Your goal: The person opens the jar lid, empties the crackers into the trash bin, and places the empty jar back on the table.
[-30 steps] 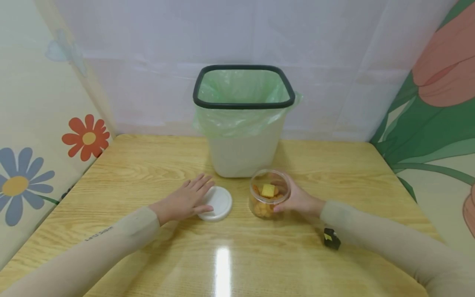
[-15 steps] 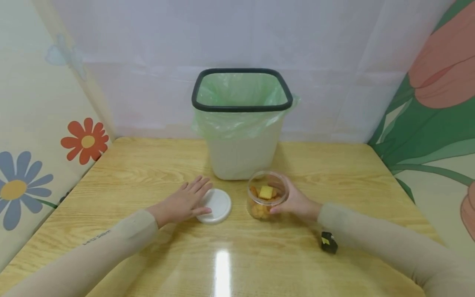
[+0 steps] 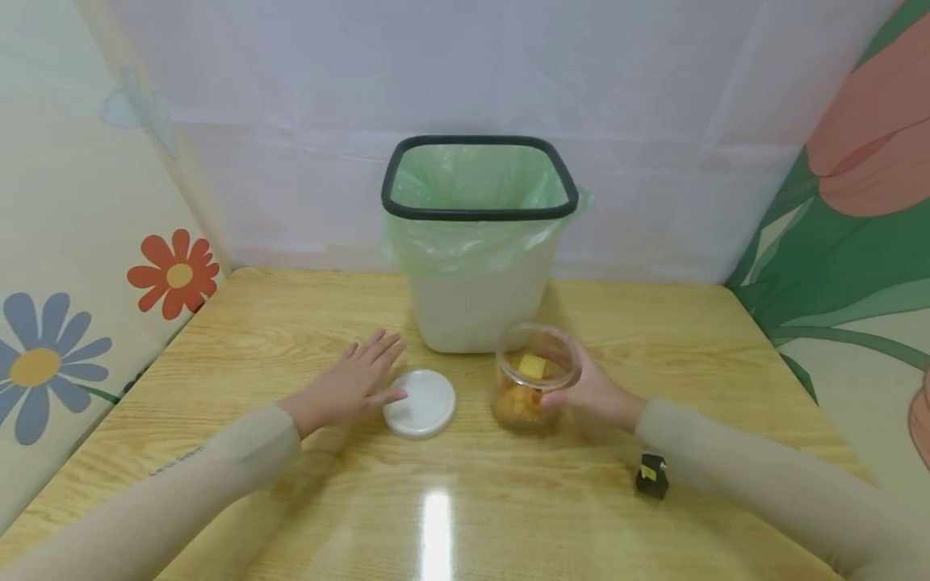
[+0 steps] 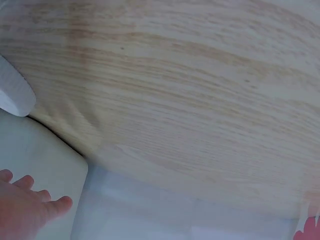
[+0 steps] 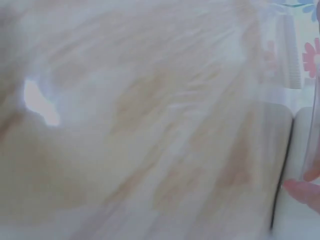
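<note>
A pale wood-grain table (image 3: 538,516) is filling most of the head camera I am watching from afar. At its far side a pale bin (image 3: 483,315) is standing upright; a green liner (image 3: 465,242) is hanging over its outside and hiding the upper wall, and I am not seeing its floor. Two beige sleeves (image 3: 203,476) are coming in from the bottom corners, cut off by the edges; lettering on the left one is too blurred to read. The left hand (image 3: 349,389) is lying with fingers straight and spread. The right hand (image 3: 592,391) is gripping a clear, round jar (image 3: 521,402) around its right side, thumb in front, the other fingers partly hidden behind it. The jar is standing near the bin's front, its mouth uncovered, orange pieces inside; its base is blurring, so I cannot tell whether it is touching the table. Left of it a white lid (image 3: 425,411) is lying flat; the left thumb is overlapping its edge, whether touching or above I cannot tell. Beside the right sleeve a small black thing (image 3: 651,478) is sitting, too small to identify. Smallest, a yellow block (image 3: 533,366) is resting atop the orange pieces.
</note>
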The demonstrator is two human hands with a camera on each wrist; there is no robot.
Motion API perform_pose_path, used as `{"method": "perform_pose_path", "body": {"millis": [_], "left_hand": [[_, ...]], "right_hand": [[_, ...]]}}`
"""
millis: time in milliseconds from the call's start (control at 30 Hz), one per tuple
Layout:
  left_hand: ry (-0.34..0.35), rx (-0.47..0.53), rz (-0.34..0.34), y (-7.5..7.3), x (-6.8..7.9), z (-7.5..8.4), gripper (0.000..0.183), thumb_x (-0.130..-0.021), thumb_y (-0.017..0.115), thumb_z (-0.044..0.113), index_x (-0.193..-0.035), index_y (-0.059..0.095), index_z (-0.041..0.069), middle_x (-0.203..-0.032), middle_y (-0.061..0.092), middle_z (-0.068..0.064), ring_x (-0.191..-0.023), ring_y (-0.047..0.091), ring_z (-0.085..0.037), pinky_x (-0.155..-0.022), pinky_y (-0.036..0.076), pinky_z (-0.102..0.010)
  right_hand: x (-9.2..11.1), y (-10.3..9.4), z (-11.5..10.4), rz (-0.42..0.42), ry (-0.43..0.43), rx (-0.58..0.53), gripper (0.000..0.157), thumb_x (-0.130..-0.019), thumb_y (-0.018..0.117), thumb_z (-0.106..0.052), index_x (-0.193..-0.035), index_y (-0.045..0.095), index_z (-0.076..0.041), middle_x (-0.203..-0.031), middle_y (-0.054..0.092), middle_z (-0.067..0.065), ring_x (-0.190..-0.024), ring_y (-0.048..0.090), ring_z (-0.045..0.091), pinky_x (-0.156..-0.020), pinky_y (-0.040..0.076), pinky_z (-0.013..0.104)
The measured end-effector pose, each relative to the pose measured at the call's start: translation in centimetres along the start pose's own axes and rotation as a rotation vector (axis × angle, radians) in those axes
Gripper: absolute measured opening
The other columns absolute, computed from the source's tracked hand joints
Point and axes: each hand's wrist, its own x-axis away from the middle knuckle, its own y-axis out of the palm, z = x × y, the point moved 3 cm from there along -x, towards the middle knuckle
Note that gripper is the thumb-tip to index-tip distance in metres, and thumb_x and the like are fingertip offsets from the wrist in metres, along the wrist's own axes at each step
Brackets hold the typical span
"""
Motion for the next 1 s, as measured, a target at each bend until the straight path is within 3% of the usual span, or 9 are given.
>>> {"method": "perform_pose_path", "body": {"millis": [133,233,367,667,1000], "left_hand": [[-0.051,0.028,0.051,-0.9,-0.1,-0.1,0.071,-0.100,0.061,0.035,-0.151,0.035,-0.006,-0.158,0.032,-0.027,-0.148,0.020,-0.049,-0.112,0.023,-0.072],[-0.068,0.036,0.093,-1.5,-0.1,-0.1,0.069,-0.100,0.062,0.032,-0.150,0.037,-0.007,-0.156,0.035,-0.027,-0.147,0.023,-0.049,-0.112,0.025,-0.071],[-0.070,0.035,0.148,-2.2,0.0,-0.3,0.062,-0.100,0.063,0.026,-0.147,0.040,-0.008,-0.151,0.041,-0.029,-0.143,0.030,-0.051,-0.110,0.030,-0.069],[-0.081,0.087,0.284,-4.2,-0.2,-0.7,0.050,-0.102,0.060,0.020,-0.141,0.047,-0.008,-0.142,0.051,-0.030,-0.133,0.047,-0.047,-0.110,0.037,-0.061],[-0.122,0.113,0.314,-5.3,0.0,-1.1,0.047,-0.102,0.058,0.019,-0.139,0.049,-0.009,-0.141,0.052,-0.029,-0.132,0.047,-0.046,-0.110,0.036,-0.059]], "right_hand": [[0.4,-0.3,-0.6,-0.004,-0.109,-0.088,0.099,-0.079,0.086,-0.015,-0.151,0.022,0.007,-0.151,0.043,0.015,-0.135,0.048,0.017,-0.096,0.051,0.024],[0.6,-0.7,-0.9,-0.008,-0.178,-0.169,0.087,-0.080,0.085,-0.013,-0.149,0.034,-0.006,-0.146,0.045,-0.012,-0.131,0.050,0.004,-0.093,0.053,0.024],[0.5,-1.3,-1.6,0.011,-0.212,-0.173,0.081,-0.078,0.085,-0.009,-0.145,0.041,-0.020,-0.145,0.046,-0.013,-0.131,0.050,0.005,-0.094,0.053,0.024],[0.5,-2.3,-2.9,0.027,-0.221,-0.145,0.083,-0.079,0.085,-0.009,-0.146,0.039,-0.023,-0.145,0.045,-0.012,-0.130,0.049,0.004,-0.095,0.052,0.022],[0.2,-2.8,-3.5,0.061,-0.268,-0.222,0.079,-0.077,0.086,-0.008,-0.144,0.045,-0.022,-0.145,0.048,-0.009,-0.129,0.051,0.008,-0.094,0.052,0.021]]}}
